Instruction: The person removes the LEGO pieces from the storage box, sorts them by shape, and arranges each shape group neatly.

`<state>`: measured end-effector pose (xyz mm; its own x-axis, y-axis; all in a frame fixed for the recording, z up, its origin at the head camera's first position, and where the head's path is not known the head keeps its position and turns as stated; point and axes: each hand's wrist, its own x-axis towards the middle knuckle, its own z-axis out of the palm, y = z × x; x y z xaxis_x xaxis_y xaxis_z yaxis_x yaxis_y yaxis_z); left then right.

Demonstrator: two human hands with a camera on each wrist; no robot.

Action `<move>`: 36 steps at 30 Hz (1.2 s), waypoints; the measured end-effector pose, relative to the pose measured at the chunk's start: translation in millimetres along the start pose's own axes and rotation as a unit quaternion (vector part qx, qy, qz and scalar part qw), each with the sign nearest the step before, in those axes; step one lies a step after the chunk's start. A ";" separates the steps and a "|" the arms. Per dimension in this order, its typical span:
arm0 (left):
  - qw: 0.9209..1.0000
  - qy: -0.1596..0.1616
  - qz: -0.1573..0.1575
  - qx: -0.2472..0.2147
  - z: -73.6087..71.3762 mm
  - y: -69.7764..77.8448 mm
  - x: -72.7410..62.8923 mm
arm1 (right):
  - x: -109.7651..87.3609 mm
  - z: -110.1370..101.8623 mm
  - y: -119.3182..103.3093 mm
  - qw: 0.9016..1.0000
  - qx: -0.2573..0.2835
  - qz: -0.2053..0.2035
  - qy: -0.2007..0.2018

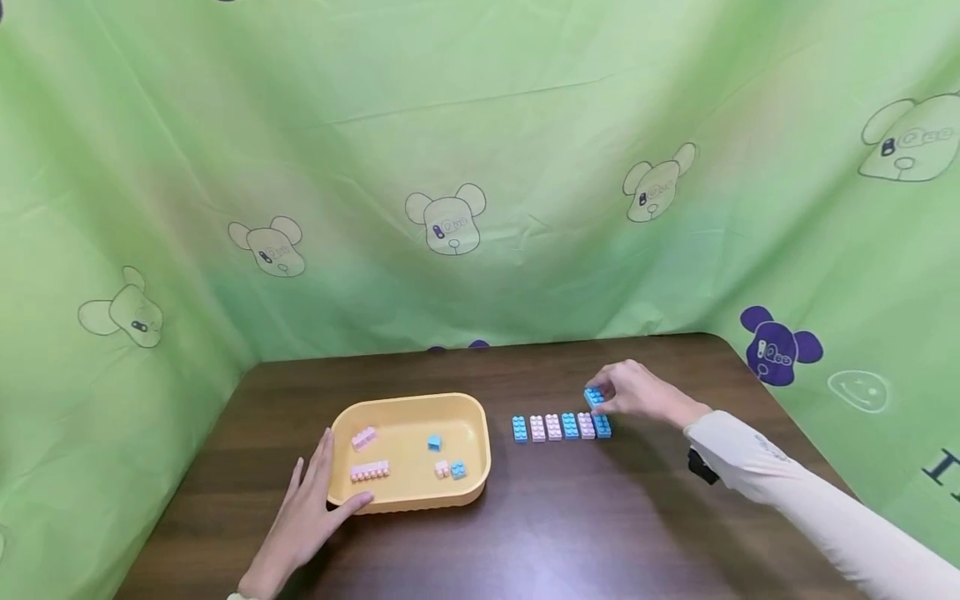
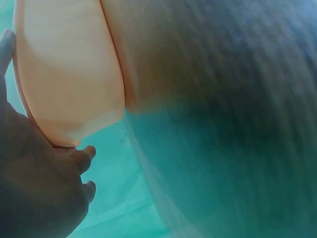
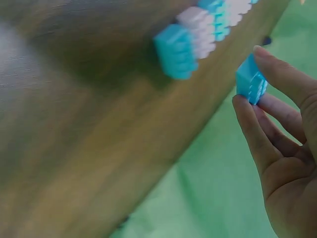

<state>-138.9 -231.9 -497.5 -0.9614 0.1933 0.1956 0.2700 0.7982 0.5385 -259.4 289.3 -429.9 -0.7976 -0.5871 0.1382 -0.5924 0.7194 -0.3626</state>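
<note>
My right hand (image 1: 633,390) pinches a blue toy building brick (image 1: 594,397) between thumb and fingertips. In the right wrist view this blue brick (image 3: 250,79) shows its studs towards the palm side. Just in front of it lies the right end of a row of blue and pink bricks, where a blue brick (image 1: 602,426) sits beside a pink one (image 1: 586,425). Over at the left, my left hand (image 1: 303,512) rests against the corner of a yellow tray (image 1: 420,503), fingers extended along its left side and thumb along its front rim.
Inside the tray are a long pink piece (image 1: 370,471), another pink brick (image 1: 363,438) and several small blue and pink pieces. A blue brick (image 1: 519,429) marks the row's left end. Green printed cloth (image 1: 525,292) hangs behind and beside the brown table (image 1: 555,533).
</note>
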 end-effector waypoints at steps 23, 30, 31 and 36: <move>1.000 -0.013 -0.010 0.003 -1.3 -0.6 0.7 | -34.0 26.9 25.6 0.994 0.015 0.105 -0.019; 1.000 -0.010 -0.004 0.003 -3.4 2.3 1.8 | -36.1 29.0 28.3 0.997 0.009 0.082 -0.006; 1.000 -0.010 -0.004 0.002 -3.7 2.6 1.9 | -36.1 29.2 28.5 0.997 0.008 0.079 -0.005; 1.000 -0.011 -0.004 0.003 -4.1 3.0 2.1 | -36.5 30.2 29.4 0.997 0.005 0.076 -0.002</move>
<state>-139.9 -231.5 -492.1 -0.9643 0.1997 0.1740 0.2629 0.8026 0.5354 -244.2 320.7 -473.4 -0.8778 -0.4726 0.0782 -0.4634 0.7965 -0.3884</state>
